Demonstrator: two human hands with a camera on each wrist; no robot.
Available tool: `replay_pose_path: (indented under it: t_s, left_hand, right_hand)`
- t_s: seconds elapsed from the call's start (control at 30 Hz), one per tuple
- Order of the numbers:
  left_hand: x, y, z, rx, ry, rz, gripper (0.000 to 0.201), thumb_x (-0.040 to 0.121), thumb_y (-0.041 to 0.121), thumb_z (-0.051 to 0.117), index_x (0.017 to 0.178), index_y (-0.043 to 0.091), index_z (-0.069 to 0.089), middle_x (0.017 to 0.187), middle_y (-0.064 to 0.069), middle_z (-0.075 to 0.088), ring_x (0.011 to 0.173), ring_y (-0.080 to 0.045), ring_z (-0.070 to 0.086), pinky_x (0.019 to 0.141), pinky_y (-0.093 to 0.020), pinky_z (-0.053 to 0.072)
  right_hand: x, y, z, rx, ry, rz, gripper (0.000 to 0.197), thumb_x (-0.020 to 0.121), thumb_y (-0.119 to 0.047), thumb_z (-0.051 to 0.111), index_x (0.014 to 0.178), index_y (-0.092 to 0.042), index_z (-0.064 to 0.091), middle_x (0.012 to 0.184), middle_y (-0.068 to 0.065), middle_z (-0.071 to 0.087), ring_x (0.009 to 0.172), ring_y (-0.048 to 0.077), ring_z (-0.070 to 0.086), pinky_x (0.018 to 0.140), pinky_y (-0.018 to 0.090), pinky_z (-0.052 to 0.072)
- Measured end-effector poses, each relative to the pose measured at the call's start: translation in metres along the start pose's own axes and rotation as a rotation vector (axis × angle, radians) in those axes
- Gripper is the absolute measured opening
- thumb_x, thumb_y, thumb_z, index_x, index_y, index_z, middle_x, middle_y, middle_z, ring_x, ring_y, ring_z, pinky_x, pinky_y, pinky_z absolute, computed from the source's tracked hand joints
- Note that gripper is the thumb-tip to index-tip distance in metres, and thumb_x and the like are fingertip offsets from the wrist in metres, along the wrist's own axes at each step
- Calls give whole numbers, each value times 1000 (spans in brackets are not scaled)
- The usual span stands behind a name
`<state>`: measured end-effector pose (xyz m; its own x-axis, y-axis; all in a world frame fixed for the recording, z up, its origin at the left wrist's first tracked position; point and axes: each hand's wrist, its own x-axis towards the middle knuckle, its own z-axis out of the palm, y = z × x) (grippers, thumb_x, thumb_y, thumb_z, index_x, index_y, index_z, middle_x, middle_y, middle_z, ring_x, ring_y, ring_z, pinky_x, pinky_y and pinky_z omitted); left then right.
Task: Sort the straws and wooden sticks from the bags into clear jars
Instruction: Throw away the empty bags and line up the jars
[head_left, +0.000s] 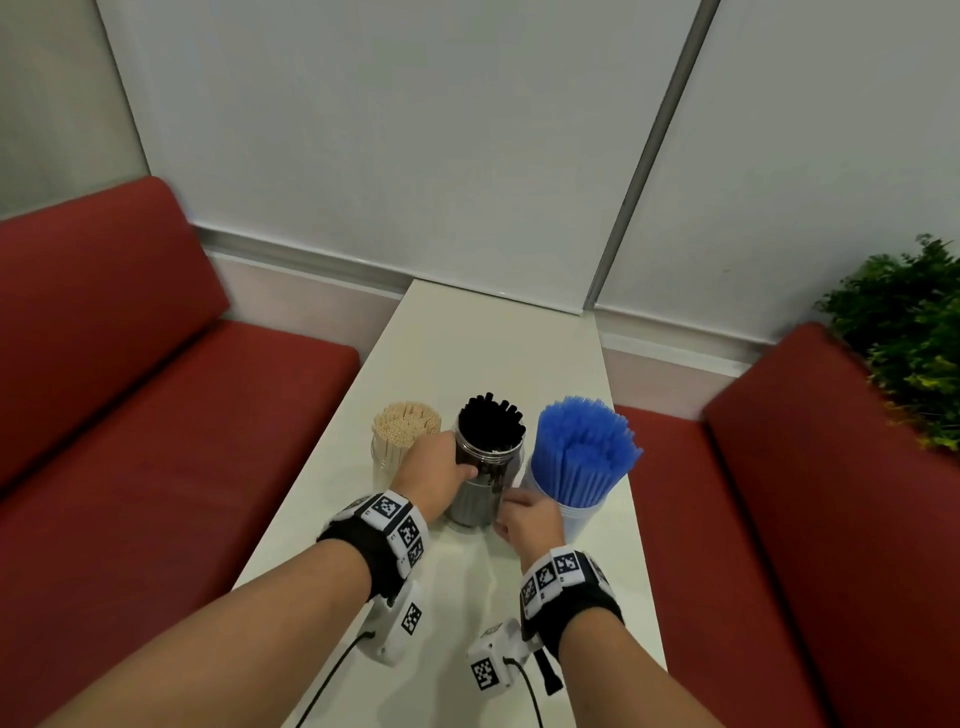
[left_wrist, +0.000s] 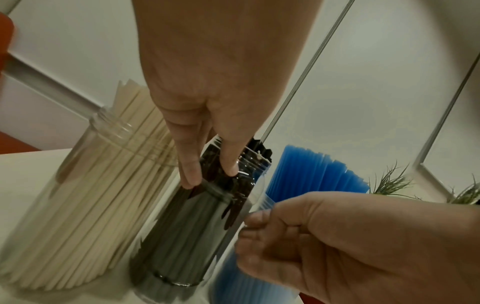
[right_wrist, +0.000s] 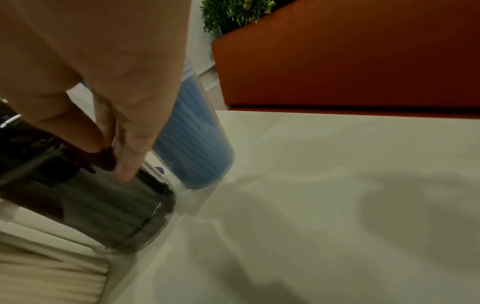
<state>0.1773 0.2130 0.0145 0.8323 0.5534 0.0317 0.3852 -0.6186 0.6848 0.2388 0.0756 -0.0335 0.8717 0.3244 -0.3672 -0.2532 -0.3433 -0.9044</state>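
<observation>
Three clear jars stand in a row on the white table (head_left: 493, 338). The left jar holds wooden sticks (head_left: 405, 428), the middle jar black straws (head_left: 491, 431), the right jar blue straws (head_left: 582, 447). My left hand (head_left: 457, 462) grips the black straw jar (left_wrist: 187, 236) near its neck from the left, thumb across the front. My right hand (head_left: 506, 514) holds the same jar lower down on its right side, fingers curled against the wall (right_wrist: 122, 162). The blue straw jar (right_wrist: 197, 144) stands just behind my right hand. No bags are in view.
Red padded benches run along the left (head_left: 156, 415) and right (head_left: 805, 493) of the narrow table. A green plant (head_left: 909, 338) sits behind the right bench. White wall panels close off the table's far end. Bare tabletop lies in front of and behind the jars.
</observation>
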Motion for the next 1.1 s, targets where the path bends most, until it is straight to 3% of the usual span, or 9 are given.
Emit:
replay_pose_path:
  t_s: [0.17,0.23,0.3,0.4,0.53,0.63,0.8,0.93,1.1]
  left_hand:
    - [-19,-30,-23,128,327,118,35,89,67,47,82,34,56,73,17,55,66,0,54,53,-23,39]
    - [-19,-52,-33,73,326,121,46,77,70,62,108,38,52,105,16,50,95,-7,51,76,-30,48]
    - [-13,-72,-36,99,102,10,107,60,67,79,146,36,23,140,1,26,127,-23,31,102,-46,41]
    - [-3,-81,-31,7,-82,-46,136,62,43,89,150,43,-15,155,1,-1,141,-33,21,111,-54,33]
    - [13,-83,-26,-116,-35,-86,129,72,27,86,151,42,-15,153,-8,16,138,-30,35,111,-49,35]
    - [16,-82,-27,-74,-29,-98,130,69,38,87,151,42,-14,154,-8,13,140,-31,27,112,-50,33]
    - [-4,-33,-34,-58,339,355,72,85,67,55,146,35,32,142,7,33,132,-11,34,111,-40,34]
    - [-3,44,-10,-227,73,529,51,99,54,42,145,31,39,147,17,39,136,3,34,115,-30,32]
    - [27,96,29,-328,-150,224,66,103,48,36,157,17,14,163,0,16,149,-13,14,122,-33,15]
  right_hand:
    - [-6,6,-42,-28,84,365,30,90,3,60,119,-2,51,114,21,59,87,32,63,58,37,58]
    - [-5,5,-68,-155,169,310,75,79,-1,76,141,-7,35,139,21,45,113,38,57,70,42,59]
    - [-1,-1,-83,-223,209,152,111,68,-6,88,155,-13,19,150,17,33,131,39,46,93,51,54]
    - [10,-10,-82,-127,164,0,100,63,0,90,146,-9,36,139,11,52,127,34,54,101,57,51]
    - [18,-16,-73,-118,158,-50,81,67,-1,89,137,-3,47,125,14,63,114,33,62,97,54,55]
    - [16,-12,-79,-100,122,-48,100,70,-8,90,150,-8,29,141,11,53,122,27,56,101,43,49]
    - [8,1,-93,-77,27,-189,133,65,-17,95,160,-20,2,162,4,25,146,25,32,111,39,34]
    - [17,-13,-94,3,-3,-400,131,46,-36,102,147,-44,18,144,-16,44,127,1,49,96,20,43]
    - [36,-13,-87,51,-9,-502,135,44,-31,103,149,-45,19,137,-15,51,124,0,55,102,35,52]
